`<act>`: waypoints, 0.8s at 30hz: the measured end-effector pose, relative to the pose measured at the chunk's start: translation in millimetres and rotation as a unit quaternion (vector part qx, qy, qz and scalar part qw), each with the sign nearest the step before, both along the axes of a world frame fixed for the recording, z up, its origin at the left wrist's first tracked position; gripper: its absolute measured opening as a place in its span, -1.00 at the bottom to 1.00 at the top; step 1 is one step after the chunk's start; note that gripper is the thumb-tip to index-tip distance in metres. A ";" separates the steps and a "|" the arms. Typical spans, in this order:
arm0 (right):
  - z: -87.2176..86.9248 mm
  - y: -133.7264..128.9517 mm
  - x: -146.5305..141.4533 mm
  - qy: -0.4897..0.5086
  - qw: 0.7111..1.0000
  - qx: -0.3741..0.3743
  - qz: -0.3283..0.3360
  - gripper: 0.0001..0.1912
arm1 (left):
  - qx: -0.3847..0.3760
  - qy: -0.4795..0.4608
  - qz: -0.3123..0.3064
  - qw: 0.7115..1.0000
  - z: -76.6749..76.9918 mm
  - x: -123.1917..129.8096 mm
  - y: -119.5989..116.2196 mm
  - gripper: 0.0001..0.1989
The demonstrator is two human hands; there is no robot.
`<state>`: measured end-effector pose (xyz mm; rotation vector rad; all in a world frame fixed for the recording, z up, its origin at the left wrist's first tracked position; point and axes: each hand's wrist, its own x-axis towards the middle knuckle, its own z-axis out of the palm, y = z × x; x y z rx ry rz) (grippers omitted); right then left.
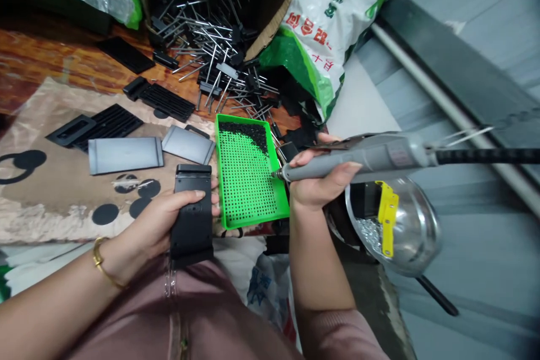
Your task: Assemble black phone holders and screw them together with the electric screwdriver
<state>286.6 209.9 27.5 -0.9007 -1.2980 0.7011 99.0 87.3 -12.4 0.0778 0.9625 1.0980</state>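
Head cam: my left hand (162, 228) is grasping a matte black plastic bracket (192, 225), right hand (316, 171) clenched round a grey rotary tool (358, 160), tip just over the green pegged tray (257, 220), btw.

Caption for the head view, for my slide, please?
Left hand holds a black plastic part; right hand holds a rotary tool above a green tray.

Left hand (162, 230) curled and gripping, right hand (320, 171) clenched
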 end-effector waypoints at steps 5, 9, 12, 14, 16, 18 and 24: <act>-13.7 5.6 -2.1 0.047 0.998 0.046 -0.024 -0.51 | -0.019 0.012 0.003 1.000 1.0 0.6 1.2 -0.70; -16.9 7.3 -3.3 0.054 0.998 0.024 -0.015 -0.51 | -0.015 0.005 0.004 1.000 2.7 0.7 0.7 -0.72; -19.3 8.5 -2.6 0.050 0.998 0.013 -0.039 -0.50 | -0.016 0.000 0.007 1.000 3.6 1.0 0.4 -0.71; -20.2 8.9 -2.3 0.043 0.998 0.014 -0.047 -0.50 | -0.017 -0.006 0.009 1.000 3.3 1.0 0.3 -0.69; -20.3 9.1 -2.3 0.041 0.998 0.017 -0.044 -0.52 | -0.009 -0.010 0.006 1.000 2.3 0.7 0.2 -0.68; -19.9 8.9 -2.6 0.041 0.998 0.021 -0.044 -0.52 | -0.001 -0.009 0.003 1.000 1.2 0.5 0.1 -0.69; -18.5 6.9 -3.9 0.066 0.997 0.026 -0.021 -0.52 | -0.008 -0.009 0.005 1.000 2.3 1.3 0.9 -0.70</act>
